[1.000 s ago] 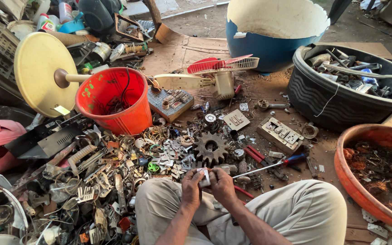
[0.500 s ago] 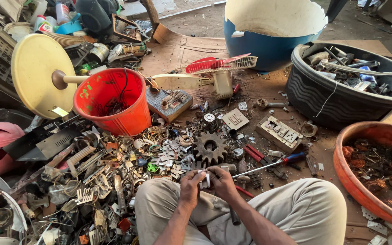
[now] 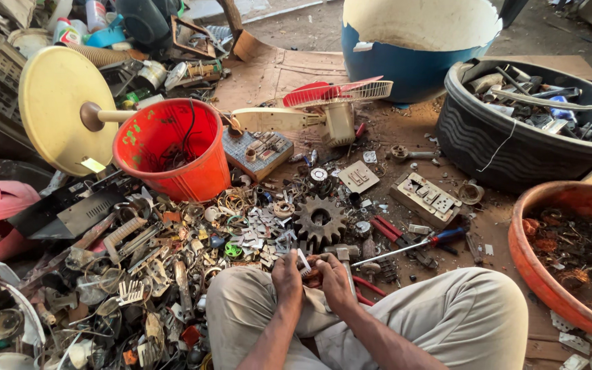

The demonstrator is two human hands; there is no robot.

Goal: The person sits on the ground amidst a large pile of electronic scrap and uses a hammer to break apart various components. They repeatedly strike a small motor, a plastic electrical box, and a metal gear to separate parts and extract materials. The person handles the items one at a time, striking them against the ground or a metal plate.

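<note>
1. A scrap-sorting yard or salvage workshop, set on bare dirt ground.
2. Heaped metal scrap [image 3: 138, 274], a loose gear [image 3: 319, 219] and broken switch plates [image 3: 425, 197] cover the floor.
3. Sorting tubs stand around: red bucket [image 3: 173, 147], black basin [image 3: 515, 147].

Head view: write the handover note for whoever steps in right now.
Left hand and right hand: both closed on one small scrap part with white teeth, held together over the lap.
Around: large gear just ahead of the hands, blue-handled screwdriver and red-handled pliers to the right, scrap pile to the left.
Containers: orange bucket, black tub, orange basin.
Done: cannot tell from here.
Left: the part is still in hand, the pile still on the ground.
</note>
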